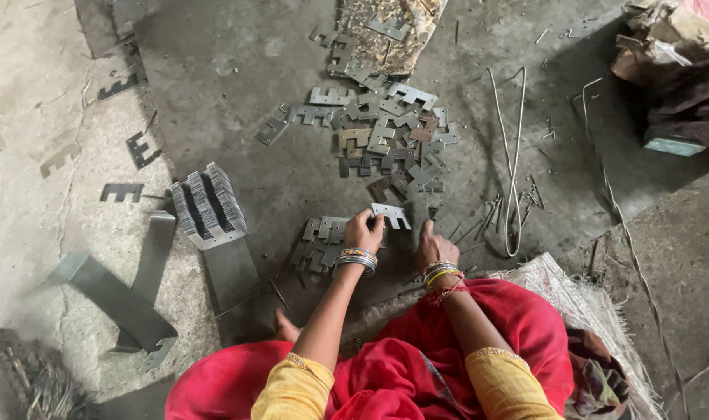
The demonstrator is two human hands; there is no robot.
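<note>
One flat grey notched steel plate (390, 215) is being pinched in the left hand (363, 232), just above the small plate pile (319, 241) beneath it; right hand (433, 245) is resting spread and empty on the floor. Likely sorting step; next move needs aligned stacking.

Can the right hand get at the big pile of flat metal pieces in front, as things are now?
Probably yes: the right hand rests empty on the floor, and only bare floor lies between it and the pile of metal pieces.
</note>
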